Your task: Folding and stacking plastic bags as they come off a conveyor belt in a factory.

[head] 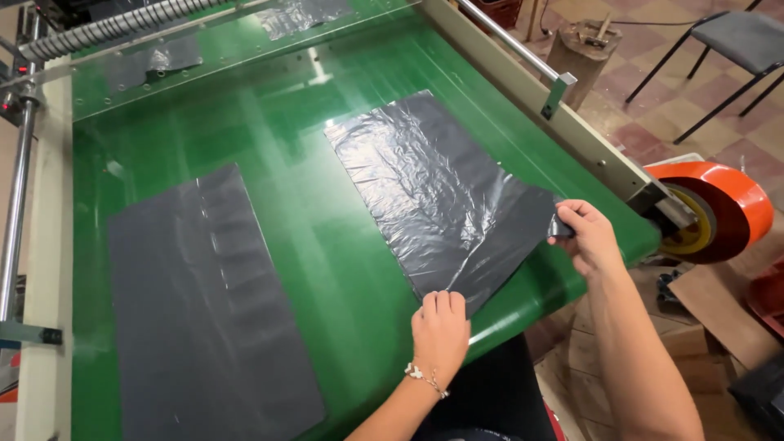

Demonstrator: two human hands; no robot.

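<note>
Hands are both at the near end of a black plastic bag (433,192) that lies flat on the green table (302,212). With our left hand (441,331) we press on the bag's near corner: the fingers are together and flat, with the tips on the plastic, and a thin bracelet (426,377) sits on the wrist. With our right hand (590,237) we pinch the right near corner of the same bag between thumb and fingers, close to the table's right edge. The bag is wrinkled and shiny, and it lies at an angle, from the middle of the table down toward us. A fold line runs across its near part between the two hands.

A second dark bag (208,314) lies flat on the left part of the table, well apart from the first one and from both hands. It looks smoother and more matt. At the far end of the table we see more dark plastic (167,57) under a clear guard, near a long ribbed roller (114,28).

Along the right side of the table runs a pale metal frame (523,86) with a thin rod above it. At its near end there is an orange round cover (723,204), just beyond our right hand. On the tiled floor behind stand a wooden stump (581,45) and a chair with a grey seat (735,41).
</note>
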